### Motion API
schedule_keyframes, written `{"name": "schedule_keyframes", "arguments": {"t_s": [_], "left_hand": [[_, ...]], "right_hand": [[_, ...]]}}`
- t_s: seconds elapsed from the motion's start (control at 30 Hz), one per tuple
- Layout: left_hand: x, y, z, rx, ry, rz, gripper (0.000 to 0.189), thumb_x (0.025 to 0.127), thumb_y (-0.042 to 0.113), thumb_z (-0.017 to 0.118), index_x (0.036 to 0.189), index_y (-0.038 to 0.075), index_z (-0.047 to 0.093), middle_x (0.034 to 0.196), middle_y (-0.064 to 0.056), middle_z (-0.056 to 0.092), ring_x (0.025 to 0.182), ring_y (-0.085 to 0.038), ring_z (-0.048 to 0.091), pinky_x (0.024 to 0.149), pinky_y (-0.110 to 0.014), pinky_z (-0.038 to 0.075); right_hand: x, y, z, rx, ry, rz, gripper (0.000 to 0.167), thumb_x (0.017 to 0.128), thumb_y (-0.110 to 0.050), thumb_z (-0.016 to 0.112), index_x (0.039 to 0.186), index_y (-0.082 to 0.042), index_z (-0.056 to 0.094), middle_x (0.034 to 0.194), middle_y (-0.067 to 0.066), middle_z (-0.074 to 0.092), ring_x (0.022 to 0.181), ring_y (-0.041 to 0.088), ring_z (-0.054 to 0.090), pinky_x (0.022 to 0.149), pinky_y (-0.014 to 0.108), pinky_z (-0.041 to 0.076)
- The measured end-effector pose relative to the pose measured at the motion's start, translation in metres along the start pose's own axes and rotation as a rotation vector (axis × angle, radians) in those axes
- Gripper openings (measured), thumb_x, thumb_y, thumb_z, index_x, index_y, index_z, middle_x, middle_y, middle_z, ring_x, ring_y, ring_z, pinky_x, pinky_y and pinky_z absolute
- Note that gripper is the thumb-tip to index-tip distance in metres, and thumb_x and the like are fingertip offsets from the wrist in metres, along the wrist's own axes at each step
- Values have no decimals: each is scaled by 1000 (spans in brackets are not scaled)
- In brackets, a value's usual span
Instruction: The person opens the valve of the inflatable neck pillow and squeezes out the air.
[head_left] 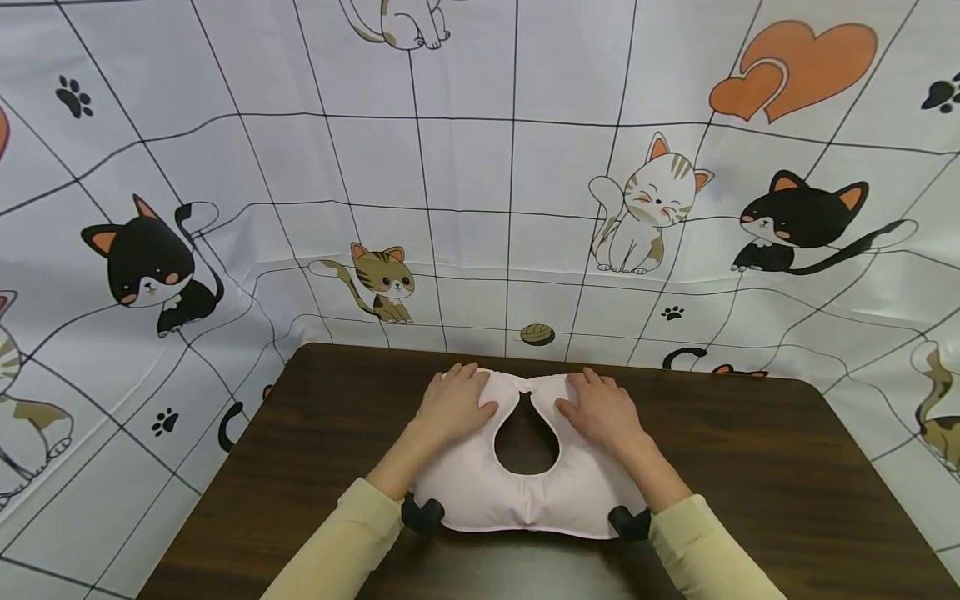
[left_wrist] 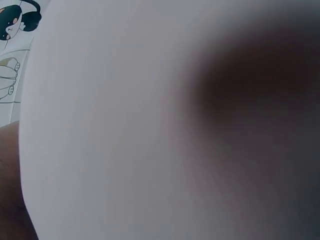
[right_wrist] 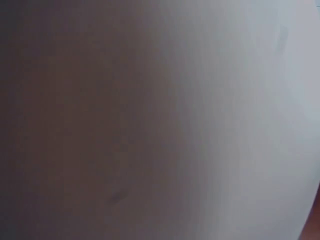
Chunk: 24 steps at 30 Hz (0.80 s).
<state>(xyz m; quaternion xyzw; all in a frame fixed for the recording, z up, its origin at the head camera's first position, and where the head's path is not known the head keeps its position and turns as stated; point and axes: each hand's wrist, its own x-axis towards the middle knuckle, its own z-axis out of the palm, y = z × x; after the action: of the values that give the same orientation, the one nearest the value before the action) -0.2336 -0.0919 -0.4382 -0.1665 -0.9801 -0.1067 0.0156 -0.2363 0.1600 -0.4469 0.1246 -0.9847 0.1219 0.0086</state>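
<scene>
A pale pink U-shaped neck pillow (head_left: 528,504) lies flat on the dark wooden table, its two ends meeting at the far side around a teardrop-shaped hole. My left hand (head_left: 453,402) rests on the pillow's left arm with fingers extended and the thumb toward the hole. On the right arm of the pillow, my right hand (head_left: 602,408) lies in a mirrored way, fingers pointing away from me. Close and blurred, the pillow (left_wrist: 110,120) fills most of the left wrist view. The right wrist view also shows mainly the blurred pillow (right_wrist: 250,130); neither wrist view shows the fingers.
The brown table (head_left: 750,467) extends to both sides of the pillow. Behind it hangs a white sheet (head_left: 465,167) with a grid and cartoon cats. Black wrist-camera mounts (head_left: 423,514) sit under both wrists, beside the pillow's lower corners.
</scene>
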Motion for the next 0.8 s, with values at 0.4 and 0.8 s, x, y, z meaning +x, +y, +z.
{"name": "schedule_keyframes", "arguments": {"t_s": [0.4,0.8], "left_hand": [[-2,-1,-1,-5,-15,-12,51,99,36,63,141,7,61,149,-19,52,141,-43,43,113,-63,32],[-9,-1,-12,-29,19,-30,53,99,37,64,143,8,60,152,-18,49,144,-39,40,114,-61,31]], "right_hand": [[-6,-4,-1,13,-18,31,55,101,-35,63,142,0,55,151,31,44,134,52,45,107,67,35],[-18,-8,-12,13,68,7,56,99,-34,66,142,1,56,150,31,45,133,52,46,107,67,35]]}}
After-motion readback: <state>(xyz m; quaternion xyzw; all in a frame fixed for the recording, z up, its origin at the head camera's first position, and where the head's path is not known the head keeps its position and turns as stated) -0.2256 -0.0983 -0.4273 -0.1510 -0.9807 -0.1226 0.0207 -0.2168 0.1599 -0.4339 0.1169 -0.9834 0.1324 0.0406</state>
